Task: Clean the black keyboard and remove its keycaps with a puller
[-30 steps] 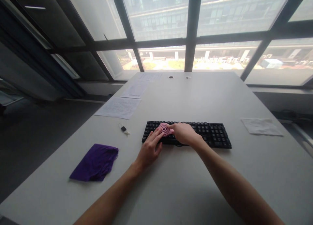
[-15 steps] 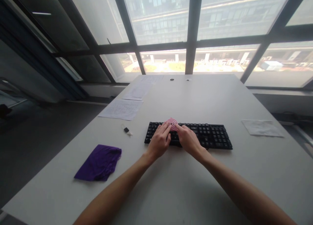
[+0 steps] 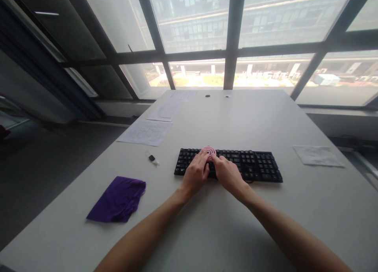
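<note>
Pink ringed disc (image 3: 210, 150) shifted right along black keyboard (image 3: 260, 165) since a second ago, now on its keys left of middle. Left hand (image 3: 196, 171) open, fingers extended over disc; right hand (image 3: 229, 173) curled at disc's near-right edge, grip can't tell.

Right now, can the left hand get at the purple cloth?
Likely yes: no object shows between the purple cloth and the left hand, though that hand rests on the pink disc and would first need lifting.

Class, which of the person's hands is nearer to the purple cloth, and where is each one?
Left. The left hand is to the right of the purple cloth and slightly farther from the viewer; the right hand is farther right, past the left hand.
</note>
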Motion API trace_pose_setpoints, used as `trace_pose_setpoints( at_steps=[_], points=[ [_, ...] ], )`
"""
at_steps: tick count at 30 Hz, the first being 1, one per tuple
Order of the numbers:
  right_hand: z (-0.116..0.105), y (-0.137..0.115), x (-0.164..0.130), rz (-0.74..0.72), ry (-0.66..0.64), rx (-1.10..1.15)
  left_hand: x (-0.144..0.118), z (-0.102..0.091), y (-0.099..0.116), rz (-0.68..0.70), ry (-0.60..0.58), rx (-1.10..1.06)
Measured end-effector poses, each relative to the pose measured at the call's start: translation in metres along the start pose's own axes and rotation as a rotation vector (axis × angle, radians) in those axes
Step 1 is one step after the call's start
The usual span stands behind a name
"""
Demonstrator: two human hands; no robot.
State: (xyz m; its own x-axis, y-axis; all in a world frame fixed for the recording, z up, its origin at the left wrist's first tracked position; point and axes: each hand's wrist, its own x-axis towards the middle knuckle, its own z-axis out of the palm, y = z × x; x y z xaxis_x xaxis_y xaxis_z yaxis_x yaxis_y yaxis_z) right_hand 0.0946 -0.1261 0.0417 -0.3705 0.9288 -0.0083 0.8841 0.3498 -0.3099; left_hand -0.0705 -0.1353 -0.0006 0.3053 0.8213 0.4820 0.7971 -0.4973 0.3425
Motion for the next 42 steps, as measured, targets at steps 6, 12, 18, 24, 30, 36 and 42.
trace_pose_setpoints(
  at_steps=[6, 12, 18, 24, 30, 36, 42],
  points=[
    [-0.004, 0.002, -0.009, 0.015, 0.030, 0.033, -0.004, 0.000, 0.005, 0.043, -0.018, 0.012],
    [-0.002, -0.001, -0.017, 0.031, -0.018, -0.036, -0.004, -0.001, 0.007, 0.042, -0.013, -0.022],
    [0.001, -0.008, -0.020, 0.025, -0.073, -0.089, -0.003, -0.001, 0.004, 0.028, 0.010, -0.041],
    [0.007, -0.014, -0.024, 0.023, -0.077, -0.102, -0.002, 0.002, 0.005, 0.019, 0.024, -0.036],
    [0.009, -0.019, -0.026, 0.022, -0.072, -0.088, -0.002, 0.004, 0.002, 0.024, 0.033, -0.056],
    [0.010, -0.018, -0.026, 0.028, -0.071, -0.059, -0.002, 0.003, 0.001, 0.026, 0.023, -0.059],
    [0.003, -0.017, -0.024, 0.034, -0.006, 0.000, -0.004, 0.001, 0.004, 0.023, 0.013, -0.057]
  ],
)
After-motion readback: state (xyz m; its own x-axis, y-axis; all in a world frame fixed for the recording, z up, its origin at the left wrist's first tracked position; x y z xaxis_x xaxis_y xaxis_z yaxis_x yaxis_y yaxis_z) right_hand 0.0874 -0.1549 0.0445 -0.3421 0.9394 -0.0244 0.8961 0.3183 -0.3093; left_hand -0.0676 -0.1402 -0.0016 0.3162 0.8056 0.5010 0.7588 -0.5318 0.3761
